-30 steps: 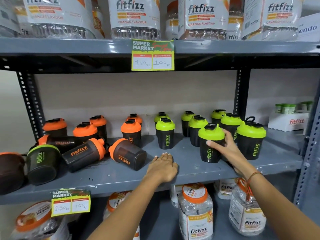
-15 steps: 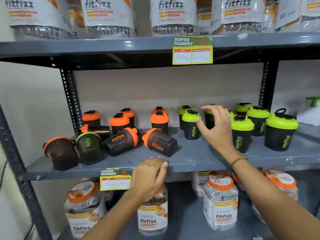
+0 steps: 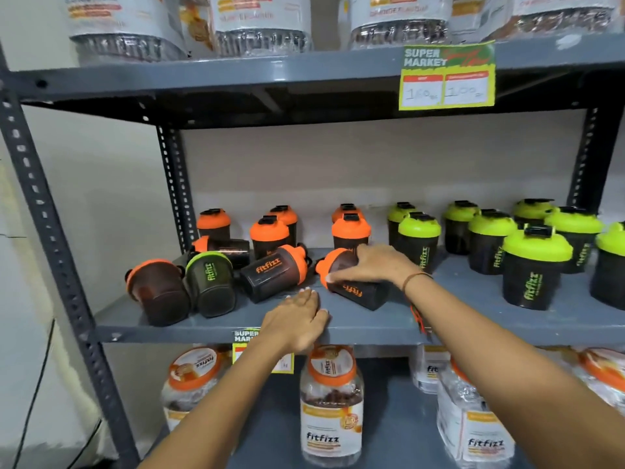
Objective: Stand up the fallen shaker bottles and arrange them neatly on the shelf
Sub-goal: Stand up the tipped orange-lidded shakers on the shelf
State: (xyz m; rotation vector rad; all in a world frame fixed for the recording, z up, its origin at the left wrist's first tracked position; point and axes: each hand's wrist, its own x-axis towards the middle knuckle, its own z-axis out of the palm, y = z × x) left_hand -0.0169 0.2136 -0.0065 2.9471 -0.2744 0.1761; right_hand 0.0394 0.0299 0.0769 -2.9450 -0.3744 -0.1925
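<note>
Black shaker bottles with orange or green lids fill the grey middle shelf. On its left part several lie on their sides: an orange-lidded one under my right hand, another orange-lidded one, a green-lidded one, a brown orange-lidded one and one behind. My right hand closes over the top of the fallen bottle. My left hand lies flat on the shelf's front edge, fingers apart, holding nothing. Upright orange-lidded bottles stand behind, upright green-lidded ones to the right.
Large clear jars stand on the shelf below, more jars on the shelf above. Yellow price tags hang on the shelf edges. Grey perforated uprights frame the left side; a pale wall lies beyond.
The view has shifted left and closer. My right hand moved from the green-lidded bottles down-left onto the fallen orange-lidded bottle. My left hand rose from below the edge onto the shelf front.
</note>
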